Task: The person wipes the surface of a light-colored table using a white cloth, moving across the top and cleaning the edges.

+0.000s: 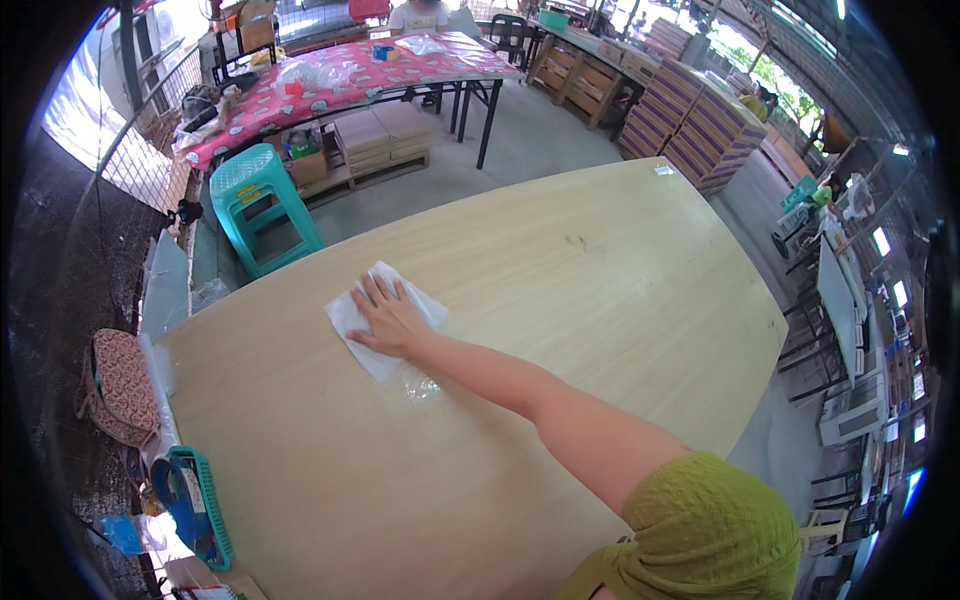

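Observation:
My right hand [388,322] lies flat on a white cloth [350,318], fingers spread and pointing toward the table's far left. The cloth is pressed against a large pale wooden table [600,300]. My right arm reaches out from the lower right in a green sleeve. A small wet, shiny patch [421,386] shows on the wood just beside my forearm. My left hand is out of sight.
A teal plastic stool [262,200] stands beyond the table's far edge. A blue-green basket [200,505] sits at the near left corner. Farther back are a table with a red patterned cover [340,85], stacked purple boxes [690,125] and a seated person [420,15].

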The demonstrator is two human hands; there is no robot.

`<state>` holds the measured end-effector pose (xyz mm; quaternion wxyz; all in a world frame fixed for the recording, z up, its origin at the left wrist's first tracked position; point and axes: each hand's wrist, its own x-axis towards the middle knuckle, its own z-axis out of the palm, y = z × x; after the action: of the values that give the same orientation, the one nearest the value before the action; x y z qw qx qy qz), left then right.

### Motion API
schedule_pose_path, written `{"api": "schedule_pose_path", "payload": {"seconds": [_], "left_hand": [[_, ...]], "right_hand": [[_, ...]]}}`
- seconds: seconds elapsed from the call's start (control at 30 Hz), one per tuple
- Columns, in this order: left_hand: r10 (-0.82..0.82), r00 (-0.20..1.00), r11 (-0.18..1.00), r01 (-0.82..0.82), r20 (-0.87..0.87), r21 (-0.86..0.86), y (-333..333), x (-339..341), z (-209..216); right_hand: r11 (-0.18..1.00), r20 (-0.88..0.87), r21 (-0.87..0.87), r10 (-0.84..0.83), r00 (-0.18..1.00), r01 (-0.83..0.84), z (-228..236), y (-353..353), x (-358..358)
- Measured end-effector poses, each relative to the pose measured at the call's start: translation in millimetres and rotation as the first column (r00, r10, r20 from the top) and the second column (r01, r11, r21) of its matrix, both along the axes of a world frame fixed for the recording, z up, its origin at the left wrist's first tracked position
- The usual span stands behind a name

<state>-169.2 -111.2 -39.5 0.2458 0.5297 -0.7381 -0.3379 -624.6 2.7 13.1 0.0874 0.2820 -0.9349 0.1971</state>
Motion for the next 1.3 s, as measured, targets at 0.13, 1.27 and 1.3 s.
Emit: {"api": "schedule_pose_path", "payload": {"seconds": [0.13, 1.27, 1.3], "left_hand": [[-0.023, 1.000, 1.000, 0.023, 0.007, 0.005, -2.9, -9.9, -2.8], [0.059, 0.997, 0.998, -0.059, -0.044, 0.013, 22.8, 17.4, 6.9], [0.034, 0.999, 0.999, -0.033, -0.038, 0.011, 20.6, 11.1, 6.0]], "right_hand": [[0.998, -0.029, -0.023, -0.061, 0.998, 0.061, -6.0, -14.6, -45.3], [0.958, 0.082, 0.201, 0.189, 0.978, -0.202, 10.5, 17.2, 18.0], [0.966, 0.061, 0.207, 0.145, 0.988, -0.155, 5.9, 20.3, 2.9]]}}
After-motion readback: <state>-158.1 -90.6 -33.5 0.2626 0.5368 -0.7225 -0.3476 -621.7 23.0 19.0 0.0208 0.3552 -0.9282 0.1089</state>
